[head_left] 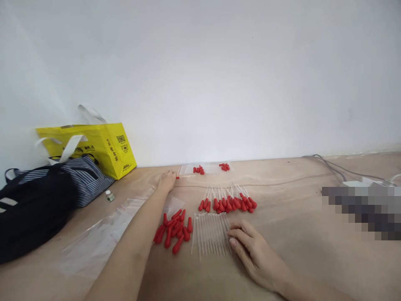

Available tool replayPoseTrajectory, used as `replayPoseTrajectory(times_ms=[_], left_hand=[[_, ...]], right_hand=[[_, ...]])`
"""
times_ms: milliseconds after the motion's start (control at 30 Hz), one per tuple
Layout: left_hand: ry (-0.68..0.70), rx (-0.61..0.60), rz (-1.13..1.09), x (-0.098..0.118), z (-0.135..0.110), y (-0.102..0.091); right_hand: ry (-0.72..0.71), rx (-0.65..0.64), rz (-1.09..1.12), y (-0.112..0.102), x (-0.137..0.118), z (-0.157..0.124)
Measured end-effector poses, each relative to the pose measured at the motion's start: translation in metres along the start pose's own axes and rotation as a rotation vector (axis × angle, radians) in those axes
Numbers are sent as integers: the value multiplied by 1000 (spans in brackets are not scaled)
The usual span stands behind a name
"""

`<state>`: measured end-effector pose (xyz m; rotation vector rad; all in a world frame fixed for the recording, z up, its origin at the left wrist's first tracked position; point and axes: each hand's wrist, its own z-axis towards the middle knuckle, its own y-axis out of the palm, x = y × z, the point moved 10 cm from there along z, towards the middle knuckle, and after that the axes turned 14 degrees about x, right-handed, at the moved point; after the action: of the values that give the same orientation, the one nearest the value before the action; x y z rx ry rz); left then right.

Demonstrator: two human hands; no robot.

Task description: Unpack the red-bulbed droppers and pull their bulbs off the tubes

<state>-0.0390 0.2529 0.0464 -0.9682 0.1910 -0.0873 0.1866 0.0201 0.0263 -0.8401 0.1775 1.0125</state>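
At the far side of the table, my left hand (167, 180) has its fingers curled down at the red bulb of a single dropper (187, 176), apparently pinching it; its thin tube points right. Loosely bent, my right hand (252, 253) lies with its fingertips against the right end of a row of clear glass tubes (211, 235); nothing shows in its grip. Left of these tubes is a pile of loose red rubber bulbs (176, 229). Behind them lie several droppers with red bulbs (230, 202), bulbs toward me.
Clear plastic bags (90, 238) spread under and left of my left arm. Near the wall, a clear bag (211, 168) lies with red bulbs on it. A yellow bag (117, 146), a dark striped bag (84, 179) and a small bottle (109, 195) stand left. Cables (341, 167) run at right.
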Motion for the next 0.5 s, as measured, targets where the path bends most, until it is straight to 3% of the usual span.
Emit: replayPoseTrajectory(times_ms=[133, 233, 300, 400, 500], left_hand=[[13, 58, -29, 9, -16, -36], [54, 98, -81, 26, -53, -75], [97, 128, -124, 46, -87, -103], [199, 280, -315, 84, -138, -148], [271, 356, -436, 119, -173, -169]], right_hand=[[-48, 88, -85, -8, 1, 2], [-104, 195, -145, -17, -1, 2], [-133, 260, -187, -23, -3, 2], [-195, 275, -244, -25, -15, 2], [-300, 219, -282, -17, -31, 1]])
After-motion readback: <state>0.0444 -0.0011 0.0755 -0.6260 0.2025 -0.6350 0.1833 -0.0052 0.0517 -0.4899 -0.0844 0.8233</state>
